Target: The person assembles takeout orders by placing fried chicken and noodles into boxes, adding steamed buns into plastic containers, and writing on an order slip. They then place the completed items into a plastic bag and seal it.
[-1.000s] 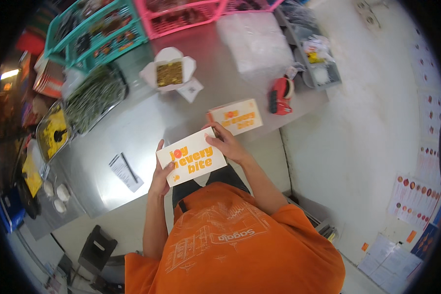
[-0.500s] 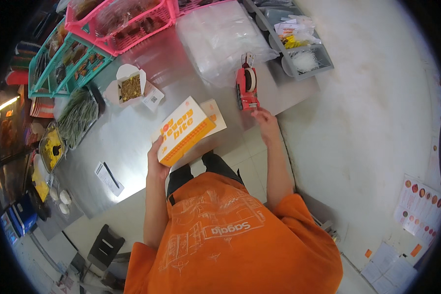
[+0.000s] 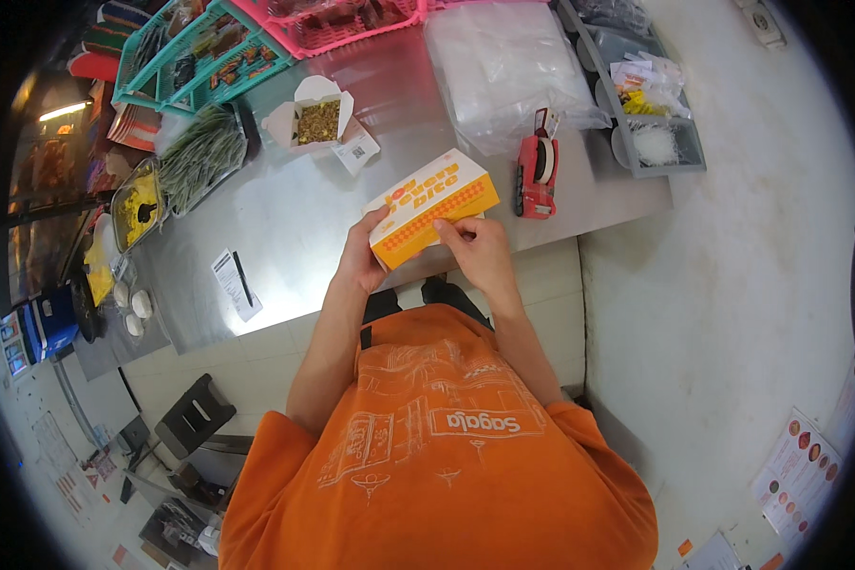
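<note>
A white and orange cardboard food box [image 3: 437, 201] is tilted over the steel table's near edge, its patterned orange side facing me. My left hand [image 3: 363, 253] is wrapped round the box's left end. At the orange side, my right hand [image 3: 480, 255] has thumb and forefinger pinched together against the cardboard. Whatever sits between those fingertips is too small to make out. To the right of the box stands a red tape dispenser [image 3: 534, 180] with a roll of tape in it, apart from both hands.
An open white carton of chopped brown food [image 3: 318, 122] stands farther back on the steel table [image 3: 304, 223]. Clear plastic bags [image 3: 503, 71] and a grey divided organizer [image 3: 651, 142] lie back right. At left are a tray of green stalks [image 3: 204, 157], a pen [image 3: 243, 275] and paper.
My right hand has moved left from the tape dispenser to the box's orange side. The box has turned in my left hand, and the whole view has shifted.
</note>
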Motion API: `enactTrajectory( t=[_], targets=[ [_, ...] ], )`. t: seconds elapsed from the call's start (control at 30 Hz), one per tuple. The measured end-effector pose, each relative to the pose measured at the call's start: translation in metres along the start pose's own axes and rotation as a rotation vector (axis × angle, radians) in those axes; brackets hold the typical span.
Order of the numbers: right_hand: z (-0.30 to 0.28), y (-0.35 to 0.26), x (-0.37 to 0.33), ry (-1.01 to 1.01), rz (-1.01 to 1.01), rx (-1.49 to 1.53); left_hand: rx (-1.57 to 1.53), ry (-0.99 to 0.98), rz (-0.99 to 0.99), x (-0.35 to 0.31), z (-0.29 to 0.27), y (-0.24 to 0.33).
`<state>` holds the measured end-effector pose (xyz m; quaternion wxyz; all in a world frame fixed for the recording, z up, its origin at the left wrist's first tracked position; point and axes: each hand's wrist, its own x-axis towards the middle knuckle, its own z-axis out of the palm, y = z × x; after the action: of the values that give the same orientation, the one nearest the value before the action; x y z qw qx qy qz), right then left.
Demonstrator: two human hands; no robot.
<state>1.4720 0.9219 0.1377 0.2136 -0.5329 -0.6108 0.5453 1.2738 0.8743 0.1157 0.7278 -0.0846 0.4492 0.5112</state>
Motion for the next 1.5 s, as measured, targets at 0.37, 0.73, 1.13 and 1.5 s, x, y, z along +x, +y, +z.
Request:
enactTrajectory(
  t=[0.37, 0.73, 1.13, 1.5],
  targets=[
    [0.018, 0.075, 0.017, 0.066, 0.099, 0.362, -0.083, -0.198, -0.062, 0.001, -0.025, -0.017],
    [-0.01, 0.129, 0.083, 0.056, 0.191, 0.1, 1.092, 0.336, 0.697, 0.073, -0.048, -0.043],
    [0.211, 0.011, 0.075, -0.461, 0.215, 0.531, 0.578, 0.456, 0.577, -0.055, -0.213, 0.071],
    [0.24, 0.039, 0.071, 0.129, 0.03, 0.0, 1.018, 1.297, 0.815, -0.088, -0.371, 0.112]
  ],
)
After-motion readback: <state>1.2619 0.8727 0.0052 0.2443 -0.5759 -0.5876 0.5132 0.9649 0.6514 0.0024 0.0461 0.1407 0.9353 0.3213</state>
